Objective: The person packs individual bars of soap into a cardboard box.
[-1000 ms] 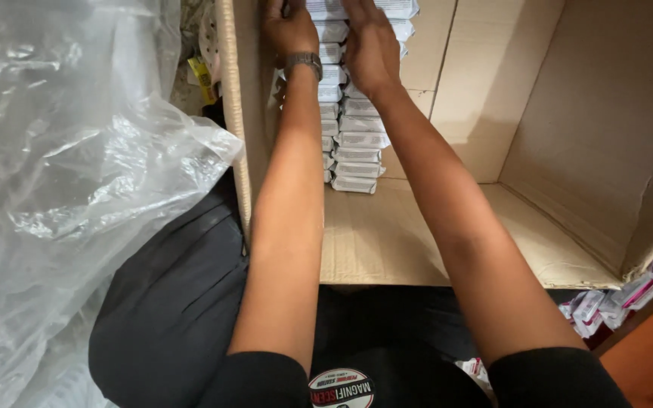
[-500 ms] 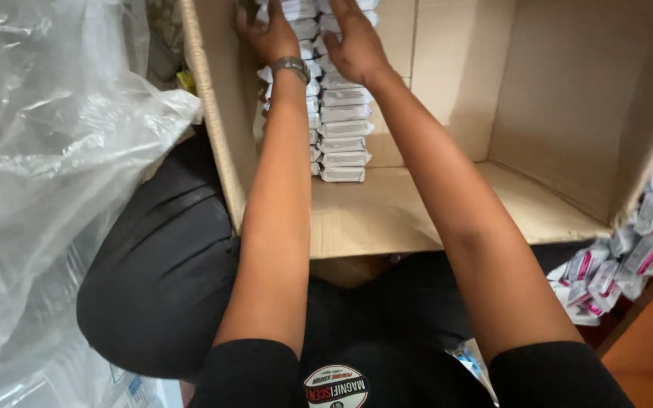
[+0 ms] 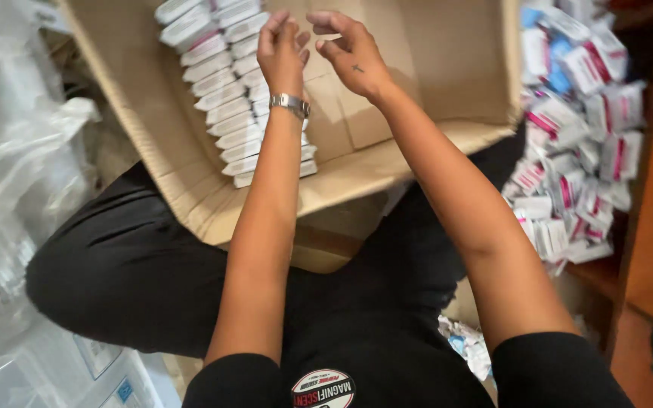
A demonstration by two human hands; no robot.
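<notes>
A person sits w/ a large cardboard box (image 3: 190,181) tipped toward their lap. Both hands hover inside it, above the packed goods. Left hand (image 3: 281,49), wearing a metal wristwatch (image 3: 290,103), has fingers loosely curled, gripping nothing. Right hand (image 3: 351,49) is just beside it, fingers half-bent, also empty. Below the left hand, rows of small white cartons (image 3: 221,98) stand stacked along the box's left wall. To the right, outside the box, lies a loose pile of pink-and-white packets (image 3: 568,151). Clear plastic wrap (image 3: 9,166) sits at far left.
</notes>
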